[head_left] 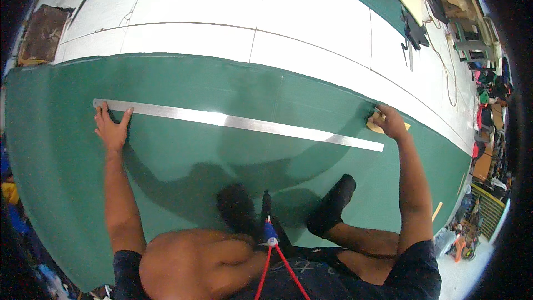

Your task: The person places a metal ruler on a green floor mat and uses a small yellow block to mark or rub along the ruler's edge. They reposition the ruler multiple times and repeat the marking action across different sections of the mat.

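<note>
A long silver metal ruler [250, 124] lies flat on a large dark-green sheet [183, 78], running from the left and sloping slightly down to the right. My left hand [114, 132] rests at the ruler's left end, thumb and fingers spread apart along its lower edge. Beyond the ruler's other end, my right hand [393, 123] has its fingers curled over a small flat tan piece [375, 126]. Part of that piece sticks out on either side of the hand, so its full shape is hidden. The right hand is apart from the ruler.
My feet in dark socks [338, 200] are on the green sheet. White floor tiles [205, 0] lie beyond it. At far left sits a brown block [43, 34] beside a dark slim tool [86, 1]. Cardboard boxes [452, 0] and clutter line the right side. A thin tan strip [437, 211] lies near the right.
</note>
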`<state>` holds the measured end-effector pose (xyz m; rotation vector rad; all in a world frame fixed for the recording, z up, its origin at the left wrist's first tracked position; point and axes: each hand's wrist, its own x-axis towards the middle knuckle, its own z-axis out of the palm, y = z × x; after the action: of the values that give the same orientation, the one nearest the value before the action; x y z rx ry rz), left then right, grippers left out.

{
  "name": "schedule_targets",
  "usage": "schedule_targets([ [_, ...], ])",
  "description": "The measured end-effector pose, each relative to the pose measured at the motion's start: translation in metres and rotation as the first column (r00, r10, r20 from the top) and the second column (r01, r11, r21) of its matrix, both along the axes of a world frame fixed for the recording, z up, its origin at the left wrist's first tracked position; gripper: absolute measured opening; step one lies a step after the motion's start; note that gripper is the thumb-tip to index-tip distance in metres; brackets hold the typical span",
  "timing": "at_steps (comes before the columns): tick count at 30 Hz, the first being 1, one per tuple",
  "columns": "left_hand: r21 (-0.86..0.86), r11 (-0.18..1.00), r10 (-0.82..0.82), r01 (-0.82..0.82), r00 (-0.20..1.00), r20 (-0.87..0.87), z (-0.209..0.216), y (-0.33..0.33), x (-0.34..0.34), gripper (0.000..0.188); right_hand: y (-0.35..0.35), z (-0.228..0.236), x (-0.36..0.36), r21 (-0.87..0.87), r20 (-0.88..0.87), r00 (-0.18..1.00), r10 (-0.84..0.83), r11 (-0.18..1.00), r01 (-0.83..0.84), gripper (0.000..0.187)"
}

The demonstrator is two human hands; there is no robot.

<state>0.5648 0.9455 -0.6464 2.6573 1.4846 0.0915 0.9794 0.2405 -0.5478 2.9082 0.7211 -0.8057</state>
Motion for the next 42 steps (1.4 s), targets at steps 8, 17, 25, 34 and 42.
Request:
schedule_targets([
  [8,0.054,0.999,0.007,-0.008,1.000,0.006,-0.011,-0.007,-0.002,0.106,0.171,0.034,-0.010,0.187,0.009,0.977,0.213,0.959,-0.211,0.032],
  [17,0.093,0.996,-0.004,-0.016,0.979,0.206,0.002,-0.019,0.001,0.086,0.428,0.023,-0.076,0.370,-0.052,0.851,0.523,0.802,-0.470,0.041],
  [25,0.067,0.996,0.039,-0.058,0.967,0.251,0.006,-0.021,-0.007,0.077,0.641,-0.026,-0.165,0.673,-0.209,0.779,0.592,0.665,-0.325,0.034],
  [34,-0.001,0.999,0.053,-0.054,0.965,0.256,0.007,-0.017,-0.008,0.072,0.709,-0.079,-0.215,0.713,-0.096,0.822,0.561,0.615,-0.336,0.039],
  [42,-0.066,0.993,0.107,-0.095,0.972,0.209,0.010,-0.016,-0.007,0.075,0.707,-0.084,-0.220,0.736,0.019,0.820,0.572,0.548,-0.399,0.033],
])
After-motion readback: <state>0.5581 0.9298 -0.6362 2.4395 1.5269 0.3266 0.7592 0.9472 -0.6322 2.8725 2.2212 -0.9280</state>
